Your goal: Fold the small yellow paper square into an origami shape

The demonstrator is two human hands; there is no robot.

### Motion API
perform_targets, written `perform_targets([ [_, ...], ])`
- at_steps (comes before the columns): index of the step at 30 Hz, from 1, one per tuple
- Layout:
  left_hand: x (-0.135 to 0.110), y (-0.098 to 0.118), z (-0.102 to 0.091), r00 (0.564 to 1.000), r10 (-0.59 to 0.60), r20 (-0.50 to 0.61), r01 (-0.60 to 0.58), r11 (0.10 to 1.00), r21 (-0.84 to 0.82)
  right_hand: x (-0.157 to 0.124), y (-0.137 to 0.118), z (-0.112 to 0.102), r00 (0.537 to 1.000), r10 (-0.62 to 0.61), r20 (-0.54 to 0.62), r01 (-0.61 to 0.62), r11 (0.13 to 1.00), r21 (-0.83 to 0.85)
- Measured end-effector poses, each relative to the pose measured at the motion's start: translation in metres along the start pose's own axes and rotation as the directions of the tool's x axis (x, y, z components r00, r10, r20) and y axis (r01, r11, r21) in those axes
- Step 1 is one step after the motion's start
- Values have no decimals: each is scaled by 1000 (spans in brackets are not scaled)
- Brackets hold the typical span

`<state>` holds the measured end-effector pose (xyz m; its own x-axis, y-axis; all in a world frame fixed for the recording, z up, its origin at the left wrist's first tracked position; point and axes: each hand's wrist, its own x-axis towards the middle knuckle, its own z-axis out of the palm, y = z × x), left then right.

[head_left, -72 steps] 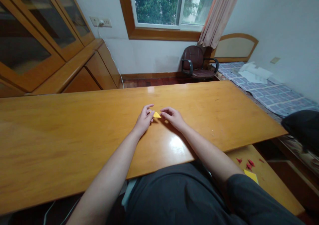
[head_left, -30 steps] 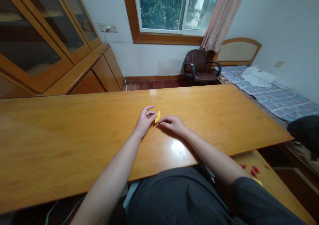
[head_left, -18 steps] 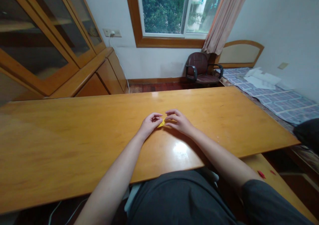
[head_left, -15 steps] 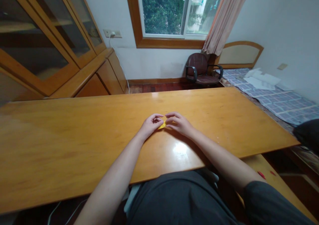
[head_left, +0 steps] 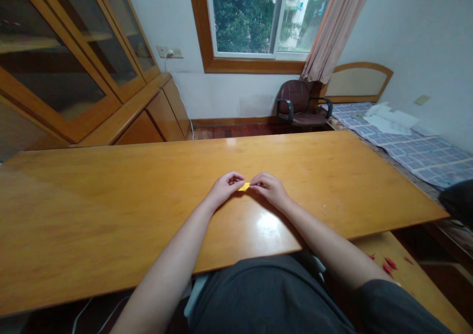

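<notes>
A small yellow piece of paper, perhaps folded, is held just over the wooden table between my two hands. My left hand pinches its left end between thumb and fingers. At the opposite end, the fingertips of my right hand are closed on its right edge. Both hands are near the middle of the table, and the fingers cover part of the paper, so its full shape is hidden.
The glossy wooden table spreads out on both sides. Red scraps lie on a lower wooden surface at right. Beyond are a glass-fronted cabinet, a brown armchair and a bed.
My right hand's fingers, apart and curved before, have closed on the paper's right edge. More of the yellow paper shows between the hands. The view has shifted slightly.
</notes>
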<state>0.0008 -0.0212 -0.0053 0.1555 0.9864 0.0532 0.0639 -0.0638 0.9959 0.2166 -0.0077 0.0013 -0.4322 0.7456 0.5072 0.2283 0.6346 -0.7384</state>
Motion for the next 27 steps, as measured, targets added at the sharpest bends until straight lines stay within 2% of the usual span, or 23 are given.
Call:
perform_targets([
  [5, 2, -3, -2, 1000, -25, 17, 26, 999, -42, 1, -1, 2, 999, 30, 14, -30, 1000, -1],
  [9, 2, -1, -1, 1000, -16, 18, 17, 999, -38, -1, 3, 5, 998, 11, 57, -11, 1000, 2],
  [16, 2, 1, 2, 998, -58, 30, 60, 994, -87, -1, 4, 6, 998, -26, 61, 26, 1000, 7],
  [22, 0, 6, 1, 999, -45, 23, 46, 997, -62, 0, 4, 3, 998, 38, 41, -40, 997, 61],
  [27, -4, 9, 0, 993, -109, 48, 117, 969, -218, 0, 1, 1, 998, 67, 2, -67, 996, 66],
])
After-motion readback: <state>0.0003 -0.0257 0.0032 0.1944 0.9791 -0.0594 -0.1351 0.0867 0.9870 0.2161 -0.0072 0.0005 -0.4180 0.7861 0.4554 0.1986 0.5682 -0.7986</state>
